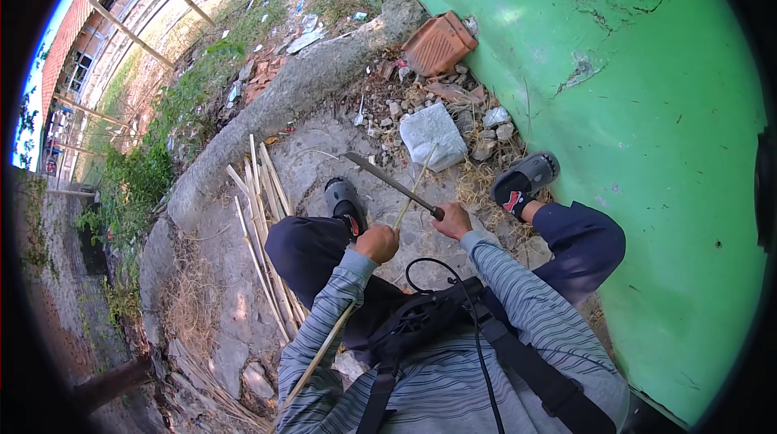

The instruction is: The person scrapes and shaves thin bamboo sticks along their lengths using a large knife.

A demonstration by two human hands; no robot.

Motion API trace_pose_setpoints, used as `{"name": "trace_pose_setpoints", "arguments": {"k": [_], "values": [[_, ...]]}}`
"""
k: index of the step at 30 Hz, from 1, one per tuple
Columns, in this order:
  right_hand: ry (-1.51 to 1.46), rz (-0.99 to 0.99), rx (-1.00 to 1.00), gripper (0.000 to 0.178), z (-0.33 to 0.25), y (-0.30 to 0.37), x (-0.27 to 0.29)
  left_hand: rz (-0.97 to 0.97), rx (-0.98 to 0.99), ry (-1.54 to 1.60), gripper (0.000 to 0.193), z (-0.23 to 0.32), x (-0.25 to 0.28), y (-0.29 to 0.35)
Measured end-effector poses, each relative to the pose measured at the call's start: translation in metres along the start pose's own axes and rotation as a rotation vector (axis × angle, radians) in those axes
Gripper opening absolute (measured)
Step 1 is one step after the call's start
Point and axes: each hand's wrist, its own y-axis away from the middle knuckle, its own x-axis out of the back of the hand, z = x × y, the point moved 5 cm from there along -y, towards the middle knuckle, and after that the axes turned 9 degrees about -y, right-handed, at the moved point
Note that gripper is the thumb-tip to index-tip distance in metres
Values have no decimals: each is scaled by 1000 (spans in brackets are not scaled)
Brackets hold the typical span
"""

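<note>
My left hand (378, 244) is closed around a long pale strip (322, 351), which looks like split bamboo. The strip runs back along my left forearm, and its far end reaches forward over a white block (433, 136). In my right hand (453, 221) is the dark handle of a machete (388, 180). Its long blade points forward and left, crossing the strip just ahead of my left hand; whether they touch I cannot tell. More pale strips (261, 215) lie in a loose bundle on the ground beside my left knee.
A green wall (672, 191) rises close on my right. Rubble (388, 114) and an orange clay tile (439, 44) lie ahead, near the wall. A low, rough concrete ridge (283, 82) curves along the left, with plants (133, 179) beyond. My clog-shod feet (346, 199) stand apart.
</note>
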Motion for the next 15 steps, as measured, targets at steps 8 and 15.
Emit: {"name": "trace_pose_setpoints", "arguments": {"k": [8, 15], "values": [[23, 57, -97, 25, 11, -15, 8, -47, -26, 39, 65, -3, -2, -13], [13, 50, -230, 33, 42, -30, 10, -10, -2, 26, 69, 4, 3, -6]]}}
